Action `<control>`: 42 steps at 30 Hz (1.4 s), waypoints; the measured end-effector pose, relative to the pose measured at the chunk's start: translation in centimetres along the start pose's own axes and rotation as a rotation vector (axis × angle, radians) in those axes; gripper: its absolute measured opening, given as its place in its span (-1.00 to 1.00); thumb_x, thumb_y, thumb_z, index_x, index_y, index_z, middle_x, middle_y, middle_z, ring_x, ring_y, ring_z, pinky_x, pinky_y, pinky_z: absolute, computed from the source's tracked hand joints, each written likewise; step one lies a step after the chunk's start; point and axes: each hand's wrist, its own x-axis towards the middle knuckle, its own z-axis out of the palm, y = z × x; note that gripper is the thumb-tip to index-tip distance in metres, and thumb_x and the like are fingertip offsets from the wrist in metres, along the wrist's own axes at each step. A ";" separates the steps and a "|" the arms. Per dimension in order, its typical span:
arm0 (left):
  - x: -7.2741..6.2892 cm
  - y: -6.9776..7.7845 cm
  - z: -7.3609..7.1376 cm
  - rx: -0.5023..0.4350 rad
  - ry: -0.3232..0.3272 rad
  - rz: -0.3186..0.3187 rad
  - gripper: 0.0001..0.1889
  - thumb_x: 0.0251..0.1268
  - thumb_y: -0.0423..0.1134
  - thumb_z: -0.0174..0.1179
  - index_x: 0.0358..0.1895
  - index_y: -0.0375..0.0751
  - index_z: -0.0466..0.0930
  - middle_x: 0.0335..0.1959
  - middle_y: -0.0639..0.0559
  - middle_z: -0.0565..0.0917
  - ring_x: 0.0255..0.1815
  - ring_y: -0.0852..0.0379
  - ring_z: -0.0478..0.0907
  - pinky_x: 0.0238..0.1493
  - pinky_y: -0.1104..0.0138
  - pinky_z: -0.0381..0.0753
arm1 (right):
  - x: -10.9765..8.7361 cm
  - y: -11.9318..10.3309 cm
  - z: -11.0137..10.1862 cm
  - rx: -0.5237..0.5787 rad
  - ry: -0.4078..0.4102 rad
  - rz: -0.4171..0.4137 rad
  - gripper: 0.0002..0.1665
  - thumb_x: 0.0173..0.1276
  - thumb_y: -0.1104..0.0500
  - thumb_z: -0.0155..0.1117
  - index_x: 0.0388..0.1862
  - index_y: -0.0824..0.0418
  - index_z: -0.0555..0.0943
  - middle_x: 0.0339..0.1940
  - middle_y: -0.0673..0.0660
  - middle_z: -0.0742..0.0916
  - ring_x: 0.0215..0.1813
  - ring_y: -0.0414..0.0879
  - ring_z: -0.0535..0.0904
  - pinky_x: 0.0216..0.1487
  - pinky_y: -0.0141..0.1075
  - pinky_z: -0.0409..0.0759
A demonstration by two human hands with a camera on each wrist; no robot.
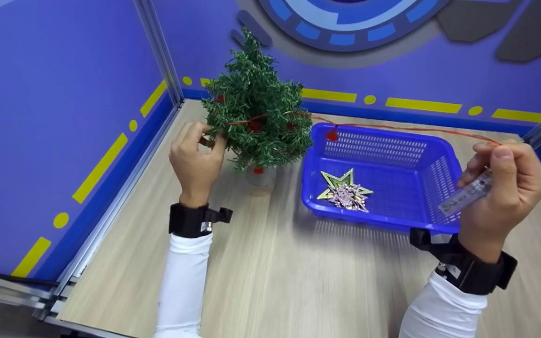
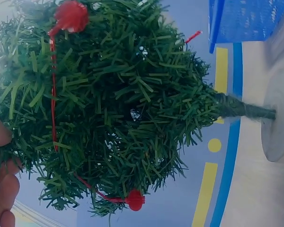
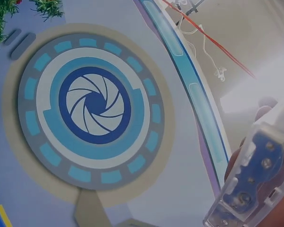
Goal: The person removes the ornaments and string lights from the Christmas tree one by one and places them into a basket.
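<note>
A small green artificial Christmas tree (image 1: 256,108) stands on a clear round base (image 2: 279,118), with a red string of lights (image 1: 392,127) wound about it. At its left side my left hand (image 1: 197,157) pinches a branch between thumb and fingers; the fingertips are partly hidden by needles. To the right, my right hand (image 1: 510,188) holds a clear battery box (image 1: 467,193) and the end of the red wire. That wire stretches from the tree across to this hand, and a red ornament (image 1: 332,135) hangs from it above the basket.
A blue plastic basket (image 1: 315,206) sits right of the tree. Inside lie a green-gold star (image 1: 338,179) and a pink glittery snowflake (image 1: 348,196). Blue-purple panels (image 1: 64,94) wall the table (image 1: 270,281) at the left and back.
</note>
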 end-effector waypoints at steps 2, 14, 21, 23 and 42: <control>0.0 0.1 -0.1 0.016 -0.001 0.002 -0.84 0.16 -0.25 0.37 -0.41 -0.25 0.59 -0.45 -0.13 0.62 -0.46 -0.02 0.58 -0.35 0.15 0.48 | 0.0 -0.4 0.2 0.037 0.013 -0.003 -0.68 0.38 0.42 0.13 -0.46 0.73 0.48 -0.66 0.26 0.61 -0.73 -0.10 0.39 -0.66 -0.45 0.41; 0.0 0.0 -0.2 0.045 0.002 -0.016 -0.84 0.19 -0.24 0.36 -0.36 -0.27 0.64 -0.43 -0.13 0.66 -0.47 -0.02 0.57 -0.36 0.13 0.46 | -0.7 -2.3 0.3 0.348 0.046 -0.011 -0.61 0.30 0.40 0.31 -0.44 0.75 0.37 -0.69 0.35 0.50 -0.75 0.01 0.35 -0.69 -0.35 0.39; 0.2 0.1 -0.3 0.061 0.007 -0.005 -0.82 0.19 -0.21 0.37 -0.36 -0.26 0.63 -0.44 -0.14 0.64 -0.47 -0.02 0.57 -0.37 0.13 0.47 | -1.1 -2.2 0.9 0.438 -0.015 -0.011 -0.65 0.33 0.41 0.24 -0.43 0.72 0.36 -0.58 0.41 0.55 -0.75 0.01 0.35 -0.69 -0.36 0.40; 0.1 0.1 -0.3 0.058 0.005 -0.002 -0.81 0.20 -0.19 0.37 -0.36 -0.25 0.63 -0.45 -0.13 0.64 -0.48 -0.02 0.56 -0.37 0.13 0.47 | -1.2 -2.0 1.6 0.419 -0.034 -0.006 -0.65 0.33 0.40 0.25 -0.43 0.72 0.38 -0.53 0.43 0.59 -0.75 -0.02 0.35 -0.69 -0.38 0.39; 0.2 -0.1 -0.2 0.082 -0.021 -0.027 -0.80 0.23 -0.17 0.37 -0.34 -0.25 0.65 -0.44 -0.11 0.66 -0.48 -0.01 0.54 -0.37 0.16 0.43 | 7.5 -0.5 2.5 0.317 -0.062 0.217 -0.56 0.63 0.41 -0.39 -0.17 0.75 0.42 -0.55 0.35 0.51 -0.70 -0.04 0.23 -0.74 -0.38 0.24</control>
